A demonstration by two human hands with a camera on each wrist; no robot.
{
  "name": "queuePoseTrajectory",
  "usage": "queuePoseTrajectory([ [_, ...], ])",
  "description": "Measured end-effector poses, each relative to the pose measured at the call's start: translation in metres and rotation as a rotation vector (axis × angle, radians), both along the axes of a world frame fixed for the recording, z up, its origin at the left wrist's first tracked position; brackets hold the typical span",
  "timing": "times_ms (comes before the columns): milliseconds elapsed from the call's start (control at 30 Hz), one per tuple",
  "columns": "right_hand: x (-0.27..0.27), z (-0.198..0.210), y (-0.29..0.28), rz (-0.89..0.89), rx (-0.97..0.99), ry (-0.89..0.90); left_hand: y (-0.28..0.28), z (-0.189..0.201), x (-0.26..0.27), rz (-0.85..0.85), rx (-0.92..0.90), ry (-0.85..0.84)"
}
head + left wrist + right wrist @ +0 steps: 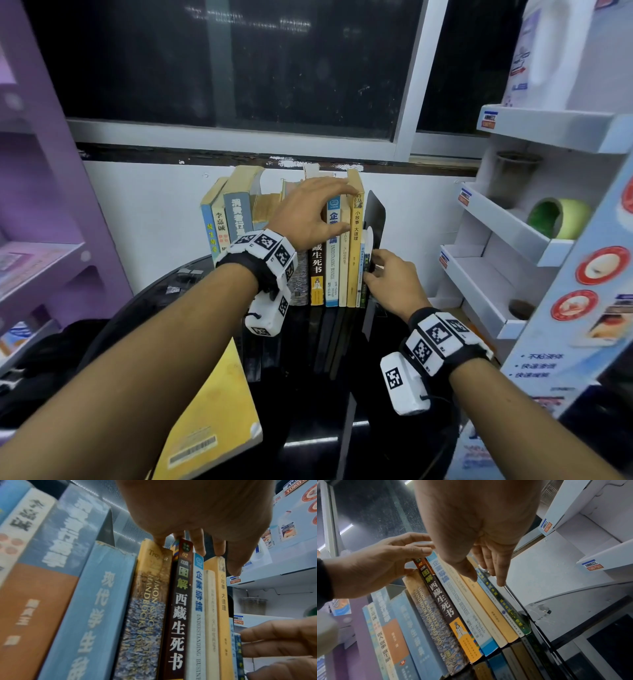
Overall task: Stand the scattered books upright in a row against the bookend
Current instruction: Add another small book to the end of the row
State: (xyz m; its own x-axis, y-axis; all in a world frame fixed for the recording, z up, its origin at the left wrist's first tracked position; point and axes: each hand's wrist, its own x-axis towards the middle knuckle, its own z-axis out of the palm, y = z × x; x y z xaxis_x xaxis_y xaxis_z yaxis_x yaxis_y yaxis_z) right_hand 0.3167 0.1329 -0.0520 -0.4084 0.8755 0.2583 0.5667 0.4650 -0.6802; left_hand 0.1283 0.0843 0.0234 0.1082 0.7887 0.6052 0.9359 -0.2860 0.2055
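1. The dark brown spine [178,615] reads "02", "图解" and "西藏生死书".
2. The white and blue spine [197,615] reads "企業導論" and "UNDERSTANDING BUSINESS".
3. The mottled spine [428,615] reads "SIMON & SCHUSTER HANDBOOK FOR WRITERS".
4. The orange spine [355,240] reads "小故事 大道理".
5. The light blue spine [96,615] reads "现代学生".
6. The shelf-edge labels [235,579] read "AMMELTZ YOKO YOKO".

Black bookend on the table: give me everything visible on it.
The bookend is a thin black plate, metal by its look, with a rounded top and a pale cutout low in its face. It stands upright on the glossy black table at the right end of the book row, shorter than the tall orange book. Two thin books lean against it. The right hand touches those books beside it; contact with the plate itself is unclear.
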Motion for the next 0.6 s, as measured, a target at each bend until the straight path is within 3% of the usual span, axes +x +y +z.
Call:
queuePoseTrajectory([
  [200, 0.004, 0.005, -0.02, -0.061, 0.033, -0.027, -0.036, -0.002, -0.002, 0.02, 0.073, -0.016],
  [333, -0.005, 0.009, -0.041, 0.02, -0.004, -0.089, -0.066, -0.008, -0.012, -0.02, 0.079, -0.086],
  [600, -0.045, 0.019, -0.086, 0.262, -0.105, -0.284, -0.131, -0.039, -0.061, 0.23, -0.267, -0.182],
])
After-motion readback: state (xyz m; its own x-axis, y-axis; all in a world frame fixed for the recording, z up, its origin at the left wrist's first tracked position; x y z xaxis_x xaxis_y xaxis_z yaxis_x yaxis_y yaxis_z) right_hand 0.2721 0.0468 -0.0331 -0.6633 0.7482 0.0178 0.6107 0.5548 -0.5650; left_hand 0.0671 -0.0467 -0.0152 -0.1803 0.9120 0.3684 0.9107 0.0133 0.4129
